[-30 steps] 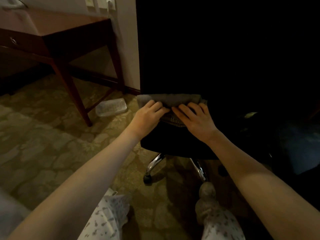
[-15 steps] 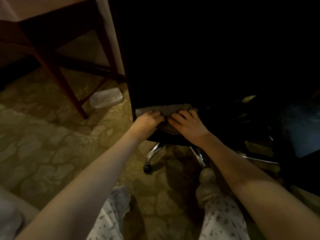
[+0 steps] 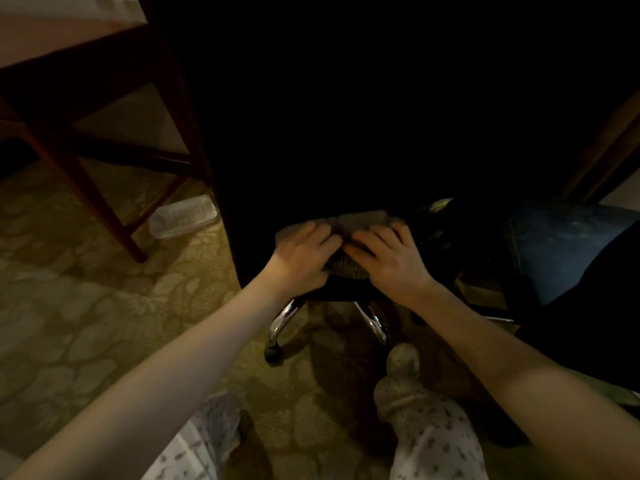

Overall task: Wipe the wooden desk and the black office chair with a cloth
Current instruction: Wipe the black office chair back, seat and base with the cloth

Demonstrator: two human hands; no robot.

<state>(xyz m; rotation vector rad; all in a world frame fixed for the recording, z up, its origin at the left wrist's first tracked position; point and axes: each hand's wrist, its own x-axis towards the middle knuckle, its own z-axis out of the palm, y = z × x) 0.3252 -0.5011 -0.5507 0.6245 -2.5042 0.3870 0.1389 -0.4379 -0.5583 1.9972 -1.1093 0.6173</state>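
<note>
The crumpled grey cloth (image 3: 360, 221) is being pressed against the low rear edge of the black office chair (image 3: 346, 133), right at the bottom of its broad dark back. It is being pinned from both sides. The left hand (image 3: 301, 259) is being laid over the cloth's left part, and the right hand (image 3: 393, 263) over its right part. The two sets of fingertips are nearly meeting in the middle. On both hands the fingers are being kept spread and only slightly bent, flat on the fabric, so the cloth is being pushed on rather than clutched. A fold of it is bulging out below, between the two wrists.

Under the chair, the chrome base legs (image 3: 285, 318) are being lit, with a black castor (image 3: 272, 353) resting on the patterned olive carpet (image 3: 86, 323). The dark wooden desk (image 3: 69, 67) is standing to the left, well apart from the cloth. A clear rectangular plastic container (image 3: 183, 216) is lying on the carpet between the desk's leg and the chair. What is inside it cannot be made out. At the bottom, a grey-socked foot (image 3: 401, 367) is being held just behind the chair's base.
</note>
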